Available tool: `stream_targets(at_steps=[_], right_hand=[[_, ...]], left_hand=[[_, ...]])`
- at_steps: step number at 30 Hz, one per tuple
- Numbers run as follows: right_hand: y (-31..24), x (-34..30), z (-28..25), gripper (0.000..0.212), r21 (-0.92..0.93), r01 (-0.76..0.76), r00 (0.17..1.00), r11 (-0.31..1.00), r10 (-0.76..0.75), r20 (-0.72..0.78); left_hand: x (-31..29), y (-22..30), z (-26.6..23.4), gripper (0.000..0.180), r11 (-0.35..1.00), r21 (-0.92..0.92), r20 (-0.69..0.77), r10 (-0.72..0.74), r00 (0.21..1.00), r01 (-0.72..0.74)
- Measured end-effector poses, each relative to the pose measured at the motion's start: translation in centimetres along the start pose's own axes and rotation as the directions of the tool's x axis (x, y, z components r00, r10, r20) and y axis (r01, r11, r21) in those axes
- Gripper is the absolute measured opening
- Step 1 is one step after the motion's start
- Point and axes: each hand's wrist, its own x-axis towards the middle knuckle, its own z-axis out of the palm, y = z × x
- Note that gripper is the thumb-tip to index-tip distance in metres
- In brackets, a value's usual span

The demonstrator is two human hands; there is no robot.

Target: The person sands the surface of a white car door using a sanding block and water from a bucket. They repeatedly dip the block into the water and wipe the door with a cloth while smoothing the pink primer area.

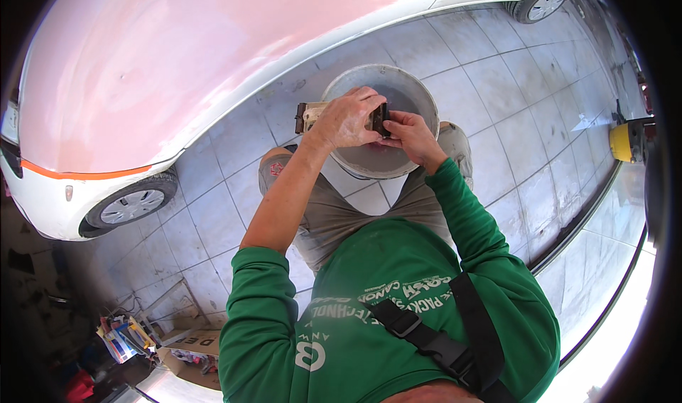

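Observation:
Over a round pale bucket (403, 78) of cloudy water, I hold a long cream sanding block (311, 115) with dark brown ends. My left hand (348, 119) is closed around its middle from above and hides most of it. The fingers of my right hand (413, 137) pinch the dark right end. Its left end sticks out past the bucket's rim. What lies under my fingers cannot be made out.
The bucket stands between my knees on a tiled floor (490, 147). A white car (213, 55) with a large pinkish patch on its side is ahead and left. A yellow machine (620, 142) is at far right. A cardboard box (195, 342) sits at lower left.

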Motion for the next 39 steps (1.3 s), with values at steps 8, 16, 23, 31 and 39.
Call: stream_targets(at_steps=[8, 16, 23, 31, 39], right_hand=[[0.3, 0.1, 0.1, 0.031, 0.047, 0.043, 0.999, 0.998, -0.044, 0.001], [-0.4, 0.4, 0.2, 0.030, 0.035, 0.033, 0.999, 0.999, -0.032, -0.014], [-0.9, 1.1, -0.3, 0.030, 0.011, -0.017, 1.000, 1.000, 0.017, 0.019], [0.3, 0.7, -0.7, 0.031, 0.039, -0.021, 0.999, 0.999, 0.022, -0.029], [0.7, 1.0, -0.5, 0.032, -0.030, 0.015, 0.997, 0.999, -0.017, -0.069]], left_hand=[[-0.4, -0.2, -0.2, 0.037, 0.981, 0.009, -0.075, 0.196, 0.978, -0.196], [-0.6, 0.0, -0.3, 0.022, 0.940, 0.244, -0.044, 0.259, 0.965, -0.241], [0.0, 0.2, 0.8, 0.016, 0.954, 0.274, -0.216, 0.183, 0.959, -0.120], [0.3, 0.5, 1.6, 0.022, 0.995, 0.103, -0.162, 0.006, 0.987, 0.011], [-1.6, 0.8, -0.1, 0.074, 0.969, 0.239, 0.014, -0.060, 0.998, 0.055]])
